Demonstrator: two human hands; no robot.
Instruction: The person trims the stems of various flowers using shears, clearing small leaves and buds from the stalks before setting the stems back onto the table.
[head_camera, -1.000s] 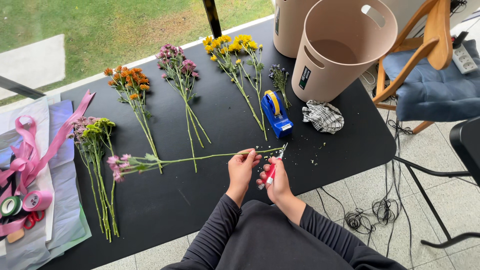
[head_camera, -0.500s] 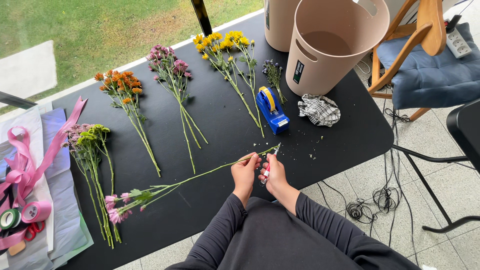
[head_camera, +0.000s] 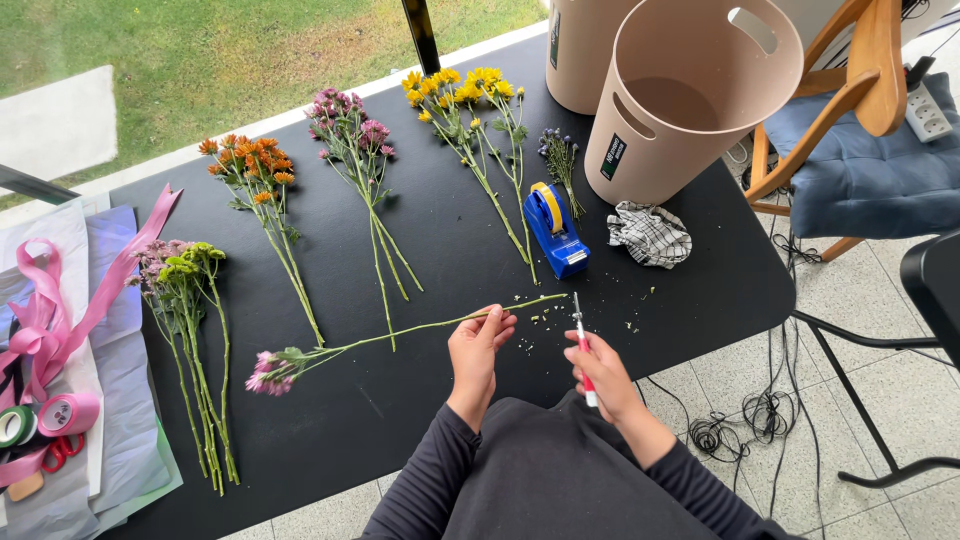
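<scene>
A long-stemmed pink flower (head_camera: 400, 335) is pinched partway along its stem by the left hand (head_camera: 478, 348), fingers closed around the green stalk, which is held just above the black worktop (head_camera: 420, 400); the pink bloom lies well to the left of that hand and the cut end points right. Just right of the stem's end, a small red-handled cutter (head_camera: 582, 350) is gripped in the right hand (head_camera: 600, 372), fingers wrapped shut on the handle, the blade tip raised upright near the stem's tip. Green trimmings (head_camera: 535, 320) are scattered on the worktop around the stem's end. Beyond the stem, a blue tape dispenser (head_camera: 555, 230) and a crumpled checked cloth (head_camera: 650, 235) are set, with a beige bin (head_camera: 690, 100) behind the cloth. Further from the stem, orange (head_camera: 265, 215), purple (head_camera: 360, 170) and yellow flowers (head_camera: 470, 120) are laid in a row, and a green-and-mauve bunch (head_camera: 190, 340) is laid far left of the stem, beside pink ribbon (head_camera: 60, 310) and tape rolls (head_camera: 45, 418).
</scene>
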